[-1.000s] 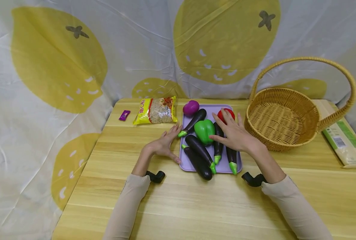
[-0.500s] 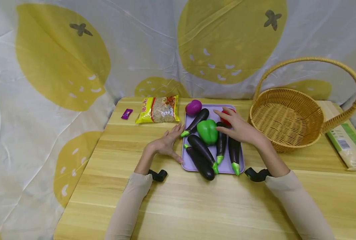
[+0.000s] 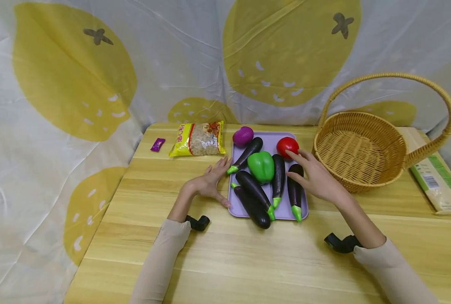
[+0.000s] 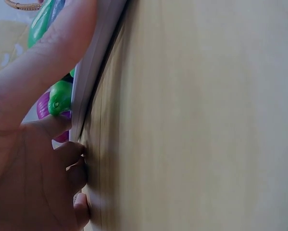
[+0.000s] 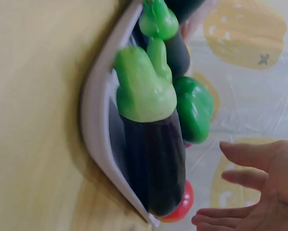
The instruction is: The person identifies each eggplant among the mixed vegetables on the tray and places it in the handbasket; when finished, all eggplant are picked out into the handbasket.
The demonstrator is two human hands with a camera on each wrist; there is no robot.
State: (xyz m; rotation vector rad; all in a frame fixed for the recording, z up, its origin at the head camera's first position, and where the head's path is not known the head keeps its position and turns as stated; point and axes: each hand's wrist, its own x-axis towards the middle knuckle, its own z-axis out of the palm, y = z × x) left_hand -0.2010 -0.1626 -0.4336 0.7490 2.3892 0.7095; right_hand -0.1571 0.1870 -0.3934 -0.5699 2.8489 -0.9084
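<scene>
L hand, fingers spread, at left edge of lavender rectangular tray, frame ctr; R hand wide, nothing held, over glossy black green-stemmed eggplant, ctr-right. Prob. best: brace tray, grip mid-body, avoid round red tomato.

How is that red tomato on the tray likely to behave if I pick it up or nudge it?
The red tomato will probably roll if nudged, being round, though the raised rim of the purple tray might stop it. Its shiny skin may feel slippery. It's likely stiff, as its sides look unwrinkled.
</scene>
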